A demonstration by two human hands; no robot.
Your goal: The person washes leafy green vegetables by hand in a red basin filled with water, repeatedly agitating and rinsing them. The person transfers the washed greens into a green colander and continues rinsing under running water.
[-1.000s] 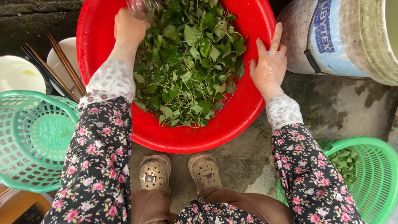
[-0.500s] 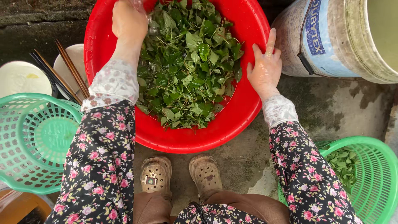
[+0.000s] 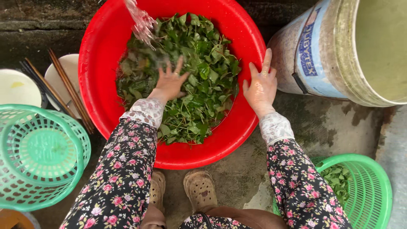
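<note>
Green leafy vegetables (image 3: pixel 199 85) fill the red plastic basin (image 3: pixel 101 63) on the wet concrete ground, under a stream of water (image 3: pixel 142 21). On the leaves rests the left hand (image 3: pixel 169 82), fingers spread, gripping nothing; the right hand (image 3: pixel 260 87) lies flat and open on the basin's rim. Beside stand a pale bucket (image 3: pixel 339 51), chopsticks (image 3: pixel 70 91) over white bowls (image 3: pixel 17 87), and green baskets (image 3: pixel 40 157).

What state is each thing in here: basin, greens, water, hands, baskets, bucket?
Red basin: on the ground, full of greens.
Greens: loose in the basin, wet.
Water: pouring onto the greens.
Left hand: open, fingers spread, pressed on the greens.
Right hand: open, resting on the basin's rim.
Teal baskets: stacked, tilted; no greens visible inside.
Green basket: holds some greens.
Bucket: tilted; inside looks murky.
Chopsticks: lying across white bowls.
</note>
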